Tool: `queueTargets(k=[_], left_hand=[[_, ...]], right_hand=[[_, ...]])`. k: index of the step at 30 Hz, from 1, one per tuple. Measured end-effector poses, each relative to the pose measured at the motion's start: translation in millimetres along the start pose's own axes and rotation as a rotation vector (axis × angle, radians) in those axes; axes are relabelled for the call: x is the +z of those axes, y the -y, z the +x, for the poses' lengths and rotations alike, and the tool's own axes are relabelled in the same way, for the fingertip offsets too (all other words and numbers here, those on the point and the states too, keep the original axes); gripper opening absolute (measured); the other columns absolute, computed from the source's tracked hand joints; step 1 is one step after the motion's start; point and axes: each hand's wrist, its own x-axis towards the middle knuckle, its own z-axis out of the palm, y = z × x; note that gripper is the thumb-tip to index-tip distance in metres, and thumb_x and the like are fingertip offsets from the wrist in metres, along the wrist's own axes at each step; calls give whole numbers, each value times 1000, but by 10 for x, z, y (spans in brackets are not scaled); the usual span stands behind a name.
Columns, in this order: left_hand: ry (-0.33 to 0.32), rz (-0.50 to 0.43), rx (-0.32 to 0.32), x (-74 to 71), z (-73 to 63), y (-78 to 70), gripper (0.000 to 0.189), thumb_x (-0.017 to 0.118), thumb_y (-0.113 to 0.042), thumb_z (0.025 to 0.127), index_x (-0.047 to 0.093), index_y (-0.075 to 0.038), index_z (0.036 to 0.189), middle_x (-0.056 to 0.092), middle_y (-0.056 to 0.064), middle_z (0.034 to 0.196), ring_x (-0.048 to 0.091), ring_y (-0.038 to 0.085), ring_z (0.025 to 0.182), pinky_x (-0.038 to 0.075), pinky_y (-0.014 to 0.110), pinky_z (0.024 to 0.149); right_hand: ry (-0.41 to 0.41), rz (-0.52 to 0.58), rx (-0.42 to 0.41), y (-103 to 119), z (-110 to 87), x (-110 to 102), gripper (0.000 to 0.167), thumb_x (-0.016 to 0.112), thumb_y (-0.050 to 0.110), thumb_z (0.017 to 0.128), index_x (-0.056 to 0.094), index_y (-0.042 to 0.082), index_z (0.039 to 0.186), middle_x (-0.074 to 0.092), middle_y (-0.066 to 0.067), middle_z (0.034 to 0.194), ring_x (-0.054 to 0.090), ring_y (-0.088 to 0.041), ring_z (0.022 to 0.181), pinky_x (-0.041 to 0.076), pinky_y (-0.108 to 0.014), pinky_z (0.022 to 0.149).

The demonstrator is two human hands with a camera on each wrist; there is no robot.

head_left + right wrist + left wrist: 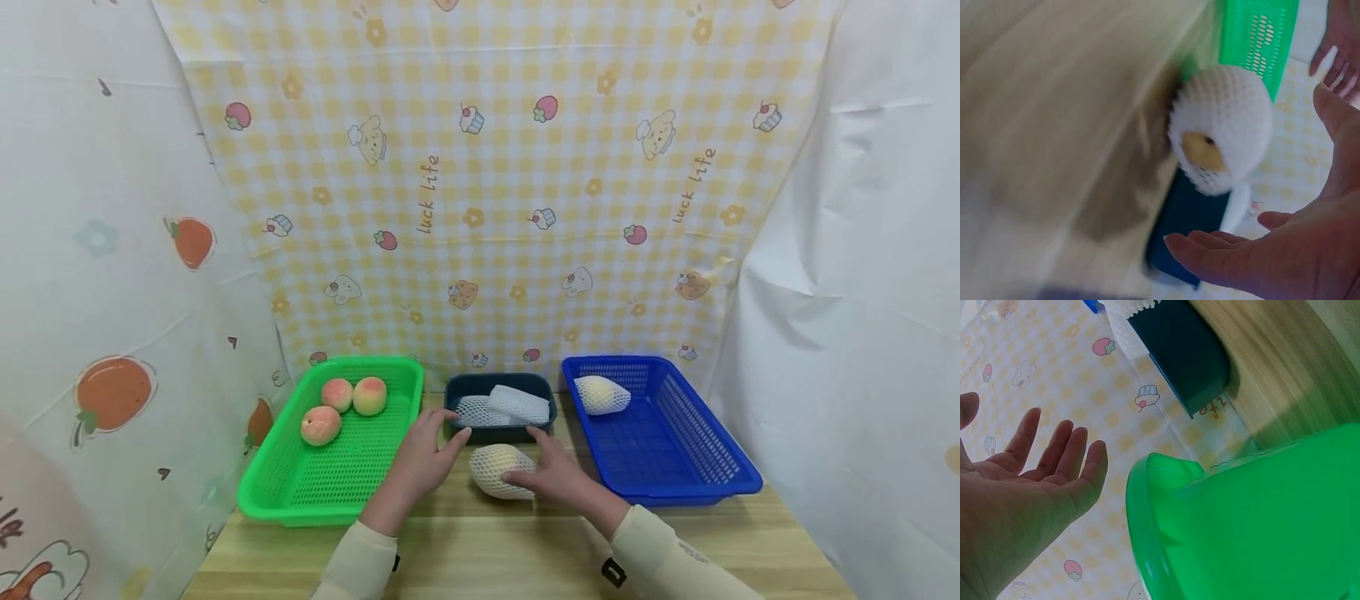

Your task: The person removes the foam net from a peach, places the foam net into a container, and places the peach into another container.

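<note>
A round fruit in a white foam net [501, 472] sits on the wooden table in front of a dark teal box [501, 434]. In the right wrist view a yellowish patch of the netted fruit [1222, 119] shows through the net's opening. My right hand [558, 477] is beside it on the right, fingers spread, the thumb overlapping the fruit in the head view. My left hand [426, 457] hovers between the green basket and the box, fingers loosely bent and holding nothing. Empty white foam nets [519, 404] lie inside the box.
On the left stands a green basket [300, 508] with three peaches [321, 426] in it. A blue basket [660, 492] on the right holds another netted fruit [602, 395]. A checked cloth [495, 167] hangs behind them.
</note>
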Motion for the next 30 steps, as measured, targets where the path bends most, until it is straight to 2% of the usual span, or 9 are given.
queueTargets(k=[4, 11, 21, 25, 30], left_hand=[[14, 4, 3, 0, 8, -3, 43, 68, -41, 111, 70, -5, 136, 64, 16, 144, 60, 39, 138, 50, 59, 114], [10, 18, 1, 4, 18, -17, 40, 68, -40, 111, 71, -8, 134, 65, 13, 141, 61, 37, 137, 50, 58, 114], [12, -21, 6, -1, 14, -45, 35, 69, -37, 111, 72, -9, 133, 65, 14, 140, 61, 38, 136, 51, 60, 112], [-7, -123, 9, -3, 20, 8, 24, 71, -28, 110, 73, -12, 128, 66, 10, 135, 64, 37, 130, 53, 60, 109], [-58, -265, -9, -47, 26, 61, 11, 73, -18, 109, 74, -17, 120, 67, 4, 128, 67, 32, 124, 55, 60, 107]], right_hand=[[22, 7, 13, -78, 98, 144, 110, 91, 53, 90, 35, 2, 170, 46, -33, 164, 50, -52, 147, 45, -69, 114], [79, 37, -62, -154, 203, 285, 102, 92, 44, 91, 39, 2, 167, 54, -27, 158, 58, -42, 138, 46, -68, 114], [49, 56, -125, -120, 224, 375, 86, 95, 29, 89, 49, 0, 156, 62, -23, 145, 64, -36, 124, 52, -64, 106], [28, 70, -160, -121, 214, 340, 86, 96, 30, 88, 51, 4, 156, 62, -21, 146, 64, -35, 122, 54, -62, 103], [14, 72, -317, 27, 165, 90, 87, 95, 29, 89, 50, 7, 161, 56, -19, 157, 59, -38, 137, 49, -61, 111]])
